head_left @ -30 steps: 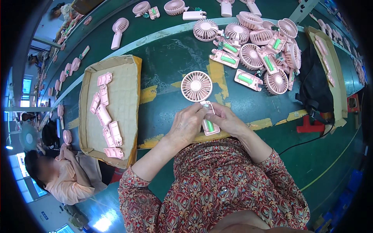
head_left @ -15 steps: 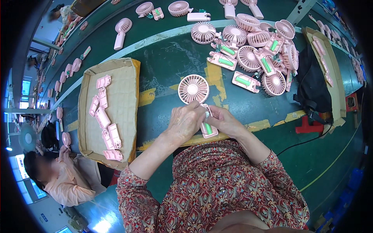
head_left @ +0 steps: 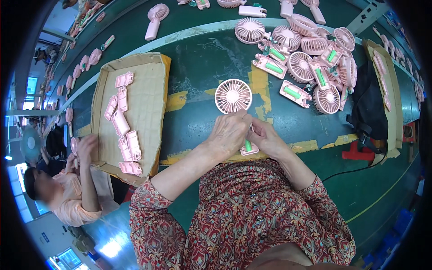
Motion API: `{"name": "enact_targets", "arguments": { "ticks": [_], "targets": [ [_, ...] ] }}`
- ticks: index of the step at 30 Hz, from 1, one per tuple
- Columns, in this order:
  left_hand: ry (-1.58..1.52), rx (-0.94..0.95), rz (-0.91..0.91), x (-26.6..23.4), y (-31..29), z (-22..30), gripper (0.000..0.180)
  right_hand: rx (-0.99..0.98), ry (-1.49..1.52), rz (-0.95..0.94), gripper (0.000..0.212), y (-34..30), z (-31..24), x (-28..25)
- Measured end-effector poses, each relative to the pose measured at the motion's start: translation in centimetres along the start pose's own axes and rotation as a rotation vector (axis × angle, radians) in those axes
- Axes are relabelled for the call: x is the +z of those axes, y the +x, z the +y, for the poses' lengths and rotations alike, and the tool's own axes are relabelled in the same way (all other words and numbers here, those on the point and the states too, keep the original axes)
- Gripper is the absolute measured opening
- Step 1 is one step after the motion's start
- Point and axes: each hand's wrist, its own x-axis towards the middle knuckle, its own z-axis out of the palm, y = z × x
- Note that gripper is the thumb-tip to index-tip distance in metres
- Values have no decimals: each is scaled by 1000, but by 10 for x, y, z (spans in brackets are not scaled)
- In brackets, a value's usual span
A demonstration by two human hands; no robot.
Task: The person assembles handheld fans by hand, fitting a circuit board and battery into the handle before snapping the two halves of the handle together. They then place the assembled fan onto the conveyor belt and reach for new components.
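Observation:
A pink handheld fan (head_left: 233, 96) lies at the table's near edge, its round grille pointing away from me. Its opened handle shows a green battery (head_left: 248, 146) toward my body. My left hand (head_left: 230, 133) is closed over the joint between grille and handle, its fingertips pinched there. From the other side, my right hand (head_left: 268, 138) grips the handle with thumb and fingers. A thin pale piece shows between the two hands, too small to name. My fingers hide most of the handle's upper part.
At the left stands a cardboard tray (head_left: 153, 110) with several pink handle covers (head_left: 120, 122). A heap of open fans (head_left: 300, 67) lies back right, beside a black bag (head_left: 370, 105) and another cardboard tray (head_left: 396, 117). Further left a co-worker (head_left: 74, 198) sits holding a fan.
My left hand has shifted over the handle's upper end and covers more of it. The whole view has tilted slightly. The co-worker's arm has risen beside the tray.

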Motion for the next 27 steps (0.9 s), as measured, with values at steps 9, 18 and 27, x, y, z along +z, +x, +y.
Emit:
{"name": "enact_targets", "arguments": {
  "ticks": [9, 18, 27],
  "targets": [
    [-100, -103, -12, -6, -10, 5, 21, 45, 203, -127, 30, -2, -10, -1],
    [-186, -260, 335, -26, -49, -13, 34, 160, 181, 27, 35, 13, -10, 10],
    [288, -677, 519, -123, -138, -82, 19, 174, 257, 83, 29, 8, -11, 7]
  ]
}}
